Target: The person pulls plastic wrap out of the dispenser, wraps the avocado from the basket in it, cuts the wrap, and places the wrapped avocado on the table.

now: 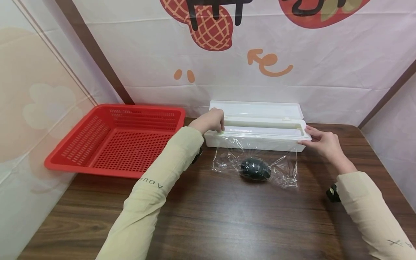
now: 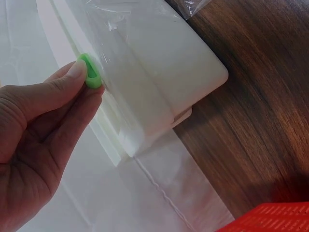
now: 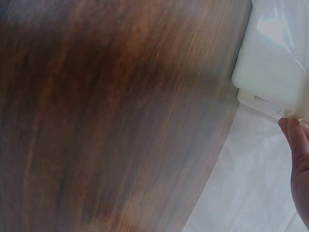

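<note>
A white cling film dispenser (image 1: 253, 143) lies near the back of the table, its lid (image 1: 256, 110) raised and a film roll inside. At its left end my left hand (image 1: 209, 121) pinches the small green slide cutter (image 2: 91, 71) between thumb and fingertips, at the box's edge. My right hand (image 1: 326, 144) holds the right end, thumb at the front and fingers on the end wall; the right wrist view catches only some fingers (image 3: 294, 130). Clear cling film (image 1: 282, 168) hangs from the box's front onto the table, over a dark green oval avocado (image 1: 255, 169).
To the left stands a red perforated plastic basket (image 1: 136, 173), close beside my left forearm. The brown wooden table (image 1: 243, 220) meets a printed cloth backdrop (image 1: 146, 47) just behind the dispenser. Cloth also hangs at both sides.
</note>
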{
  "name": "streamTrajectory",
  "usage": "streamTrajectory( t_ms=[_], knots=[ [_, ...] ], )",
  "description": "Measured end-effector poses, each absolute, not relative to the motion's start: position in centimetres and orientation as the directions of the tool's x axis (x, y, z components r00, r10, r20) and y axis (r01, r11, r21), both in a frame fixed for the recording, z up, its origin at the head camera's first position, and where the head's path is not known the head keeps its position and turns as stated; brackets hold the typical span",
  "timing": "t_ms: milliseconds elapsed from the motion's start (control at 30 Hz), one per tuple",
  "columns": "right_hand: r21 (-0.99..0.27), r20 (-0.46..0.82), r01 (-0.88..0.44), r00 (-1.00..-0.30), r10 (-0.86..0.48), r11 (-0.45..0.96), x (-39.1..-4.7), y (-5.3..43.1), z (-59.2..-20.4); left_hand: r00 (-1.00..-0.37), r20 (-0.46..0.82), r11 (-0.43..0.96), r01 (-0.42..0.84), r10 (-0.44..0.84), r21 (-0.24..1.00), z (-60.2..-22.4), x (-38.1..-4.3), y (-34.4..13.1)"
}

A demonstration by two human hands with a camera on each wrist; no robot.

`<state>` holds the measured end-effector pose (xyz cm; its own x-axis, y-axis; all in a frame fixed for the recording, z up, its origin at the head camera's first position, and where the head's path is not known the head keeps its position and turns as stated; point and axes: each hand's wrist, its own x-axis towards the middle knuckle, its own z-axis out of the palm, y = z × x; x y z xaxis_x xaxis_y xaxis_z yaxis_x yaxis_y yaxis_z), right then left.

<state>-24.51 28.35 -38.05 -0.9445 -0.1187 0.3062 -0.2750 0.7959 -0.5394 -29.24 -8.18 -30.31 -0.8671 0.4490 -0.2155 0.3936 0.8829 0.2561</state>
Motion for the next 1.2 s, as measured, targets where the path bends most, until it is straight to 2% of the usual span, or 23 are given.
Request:
streamTrajectory(
  t_ms=[1200],
  knots=[
    [-0.543,0.286,-0.264,-0.951,-0.12,0.797,-24.5,28.4,-37.8,-0.884,-0.215,0.899,0.363,0.416,0.244,-30.2,-29.0,-9.5]
  ],
)
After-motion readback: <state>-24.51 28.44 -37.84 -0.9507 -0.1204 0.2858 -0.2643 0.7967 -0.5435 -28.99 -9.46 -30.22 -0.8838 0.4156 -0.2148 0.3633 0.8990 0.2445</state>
